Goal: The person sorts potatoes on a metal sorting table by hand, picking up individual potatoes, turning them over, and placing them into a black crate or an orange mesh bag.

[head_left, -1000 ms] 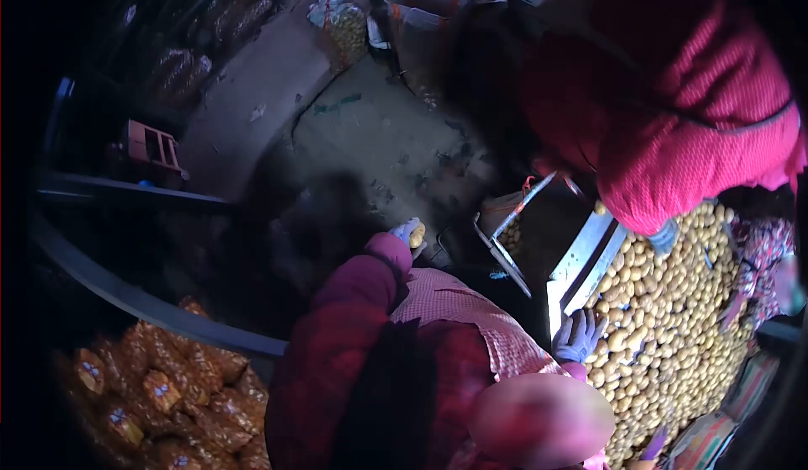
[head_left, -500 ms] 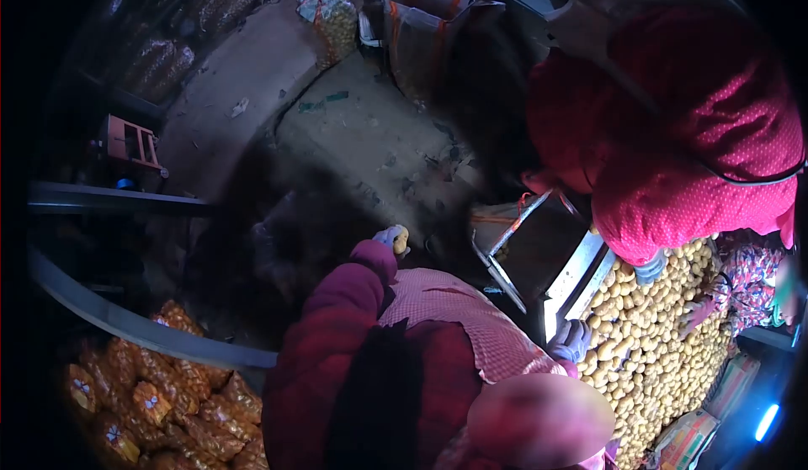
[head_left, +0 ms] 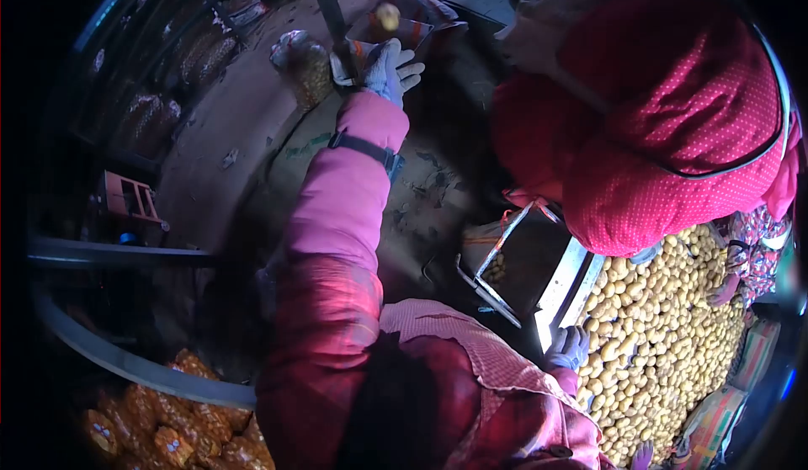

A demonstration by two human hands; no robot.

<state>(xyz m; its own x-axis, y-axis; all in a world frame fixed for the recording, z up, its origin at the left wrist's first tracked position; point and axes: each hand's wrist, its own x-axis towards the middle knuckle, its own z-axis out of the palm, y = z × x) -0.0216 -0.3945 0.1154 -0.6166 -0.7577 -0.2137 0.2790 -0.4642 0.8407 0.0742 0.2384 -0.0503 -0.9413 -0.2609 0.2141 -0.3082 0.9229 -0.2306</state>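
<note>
Well out in front, the left hand (head_left: 392, 70) had its grip open, and a blurred potato (head_left: 387, 17) was in the air just beyond the fingers. The right hand (head_left: 567, 348) was beside the potato pile (head_left: 665, 327), near the metal edge (head_left: 559, 292); its grip was unclear.

No text, label, brand, number or sign can be read; the pale woven-look sacks with red and green bands (head_left: 711, 426) at the near right show printed colour, but any lettering on them is too small and blurred to make out.
</note>
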